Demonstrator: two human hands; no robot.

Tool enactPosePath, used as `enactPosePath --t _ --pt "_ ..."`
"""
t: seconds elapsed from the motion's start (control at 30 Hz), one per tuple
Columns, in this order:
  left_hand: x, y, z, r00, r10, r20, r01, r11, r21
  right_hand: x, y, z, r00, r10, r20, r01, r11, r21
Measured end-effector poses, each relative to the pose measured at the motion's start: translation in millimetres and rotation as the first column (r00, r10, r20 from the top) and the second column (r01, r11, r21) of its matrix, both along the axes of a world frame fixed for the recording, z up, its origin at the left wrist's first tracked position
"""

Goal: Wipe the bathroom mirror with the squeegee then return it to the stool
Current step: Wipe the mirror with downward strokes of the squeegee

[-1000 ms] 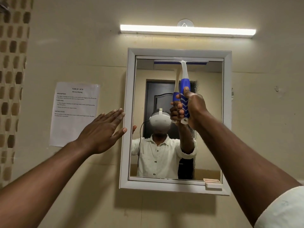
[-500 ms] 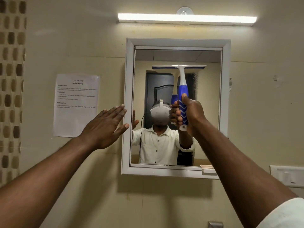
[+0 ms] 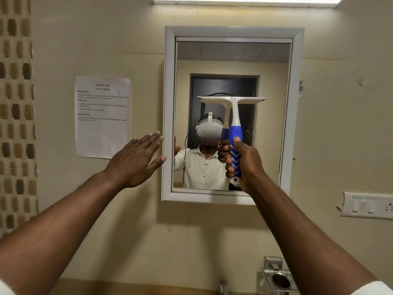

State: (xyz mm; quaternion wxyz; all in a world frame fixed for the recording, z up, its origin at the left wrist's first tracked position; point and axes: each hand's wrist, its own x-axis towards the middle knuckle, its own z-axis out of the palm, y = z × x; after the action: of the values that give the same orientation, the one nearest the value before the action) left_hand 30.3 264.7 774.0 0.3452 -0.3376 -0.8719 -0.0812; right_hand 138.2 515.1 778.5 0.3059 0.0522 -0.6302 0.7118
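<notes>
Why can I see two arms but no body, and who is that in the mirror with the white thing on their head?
The picture comes from a camera worn on a person's head, so you see their own arms reaching forward. The mirror shows that same person, wearing the white headset. Their right hand grips the blue handle of a squeegee, whose white blade lies across the middle of the glass. Their left hand is flat and open, its fingertips at the mirror's white frame. A printed paper sheet hangs on the wall to the left, and a switch plate sits to the right.
</notes>
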Motion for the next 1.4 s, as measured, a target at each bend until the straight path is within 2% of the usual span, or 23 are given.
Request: enactPosePath --t 0.8,1.1,1.4 --pt "-11 2 -91 0.983 -0.016 0.183 0.03 0.997 -0.075 37 -7 -186 0.977 0.03 0.213 0.002 0.989 -0.148" --pt "-11 2 -122 0.973 -0.005 0.231 0.03 0.994 -0.104 52 -11 -218 0.957 0.048 0.285 0.015 0.977 -0.213" --pt "-10 -2 -126 0.97 0.003 0.245 0.024 0.994 -0.108 56 -16 -218 0.954 -0.025 0.3 0.079 0.983 -0.168"
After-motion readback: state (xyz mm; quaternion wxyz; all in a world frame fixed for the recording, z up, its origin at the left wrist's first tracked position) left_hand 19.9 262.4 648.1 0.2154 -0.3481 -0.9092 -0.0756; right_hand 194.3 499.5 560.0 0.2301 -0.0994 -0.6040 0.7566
